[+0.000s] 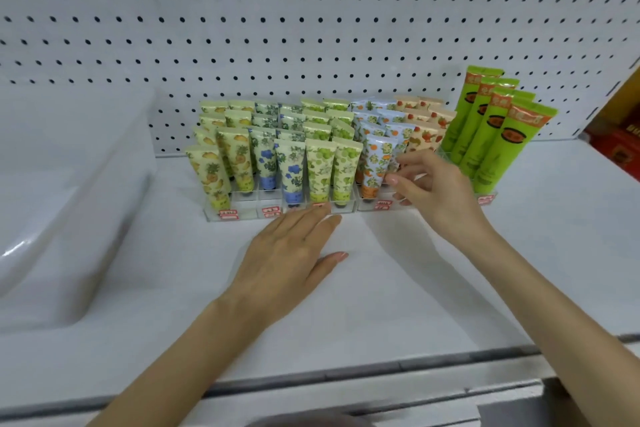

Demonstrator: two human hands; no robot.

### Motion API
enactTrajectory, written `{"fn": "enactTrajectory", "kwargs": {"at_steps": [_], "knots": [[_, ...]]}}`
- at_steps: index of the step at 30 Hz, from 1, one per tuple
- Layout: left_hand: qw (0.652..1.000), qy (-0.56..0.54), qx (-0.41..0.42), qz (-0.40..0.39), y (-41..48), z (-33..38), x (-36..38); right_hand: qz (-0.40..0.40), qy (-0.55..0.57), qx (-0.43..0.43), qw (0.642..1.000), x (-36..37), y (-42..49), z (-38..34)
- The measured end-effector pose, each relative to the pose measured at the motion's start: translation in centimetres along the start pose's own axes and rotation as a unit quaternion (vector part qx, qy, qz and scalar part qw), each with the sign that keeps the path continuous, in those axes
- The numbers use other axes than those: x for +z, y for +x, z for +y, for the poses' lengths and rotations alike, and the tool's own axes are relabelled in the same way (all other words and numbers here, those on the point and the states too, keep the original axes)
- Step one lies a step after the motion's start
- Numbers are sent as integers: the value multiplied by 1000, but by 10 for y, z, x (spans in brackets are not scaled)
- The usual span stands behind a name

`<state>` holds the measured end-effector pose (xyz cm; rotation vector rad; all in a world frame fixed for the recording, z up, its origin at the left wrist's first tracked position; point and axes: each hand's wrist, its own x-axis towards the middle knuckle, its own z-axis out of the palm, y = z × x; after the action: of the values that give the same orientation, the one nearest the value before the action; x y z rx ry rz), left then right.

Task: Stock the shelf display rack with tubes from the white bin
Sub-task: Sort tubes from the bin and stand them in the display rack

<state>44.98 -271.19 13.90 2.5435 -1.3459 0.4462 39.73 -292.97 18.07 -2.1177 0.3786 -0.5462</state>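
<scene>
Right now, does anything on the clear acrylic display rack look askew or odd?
The front yellow pineapple-print tube at the left end of the clear acrylic rack leans left, out of line with its neighbours. Two front slots beside it look empty. Nothing looks spilled or damaged.

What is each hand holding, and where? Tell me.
Left hand lies flat on the white metal shelf, holding nothing. Right hand curls beside the pale blue orange-printed tubes; any grip cannot be told.

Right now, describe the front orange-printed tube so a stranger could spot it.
Find the clear display rack on the white shelf. At the front of its right section stands a pale blue tube printed with oranges; its left neighbours are green-leafed.
</scene>
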Motion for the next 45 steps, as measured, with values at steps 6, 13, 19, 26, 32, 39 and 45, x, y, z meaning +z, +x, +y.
{"fn": "enactTrajectory", "kwargs": {"at_steps": [6, 13, 19, 26, 32, 39, 45], "knots": [[1000, 6, -10, 24, -19, 7, -41, -20, -123, -73, 990, -13, -39, -27], [997, 26, -27, 70, -66, 14, -107, -64, -275, -183, 942, -10, -91, -95], [994, 10, -40, 99, -126, 4, -162, -127, -331, -209, 911, -1, -153, -155], [984, 41, -113, 133, -191, -47, -222, -173, -351, -237, 889, 33, -181, -217], [973, 58, -179, 132, -246, -141, -251, -180, -306, -249, 901, 96, -178, -269], [976, 54, -181, 106, -271, -253, -257, -215, -285, -208, 911, 202, -122, -316], [983, 65, -163, 56, -279, -353, -268, -284, -256, -116, 917, 305, -73, -324]]}}
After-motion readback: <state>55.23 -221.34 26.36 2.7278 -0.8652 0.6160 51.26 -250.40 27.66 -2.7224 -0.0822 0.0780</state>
